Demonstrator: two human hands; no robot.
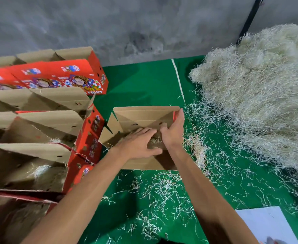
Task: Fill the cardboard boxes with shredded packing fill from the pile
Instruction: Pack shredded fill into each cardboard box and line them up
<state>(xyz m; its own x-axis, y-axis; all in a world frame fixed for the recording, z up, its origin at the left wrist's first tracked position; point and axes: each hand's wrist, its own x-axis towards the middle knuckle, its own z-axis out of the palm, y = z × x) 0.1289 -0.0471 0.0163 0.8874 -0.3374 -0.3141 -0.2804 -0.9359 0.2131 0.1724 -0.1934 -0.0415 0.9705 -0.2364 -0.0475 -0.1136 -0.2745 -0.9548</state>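
Two flat, straight-fingered hands, left hand (137,143) and right hand (173,132), on fill (155,140) in box (144,113); "FRUIT" on red stack (92,81).

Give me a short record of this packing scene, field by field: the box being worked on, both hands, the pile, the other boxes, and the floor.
box in work: open cardboard box on the green mat, flaps up
contents: some shredded fill at the bottom
left hand: left hand flat, pressing down on the fill
right hand: right hand inside the box at its right wall, on the fill
supply: large pile to the right
other boxes: red printed boxes stacked at left, open
spill: loose strands scattered on the mat
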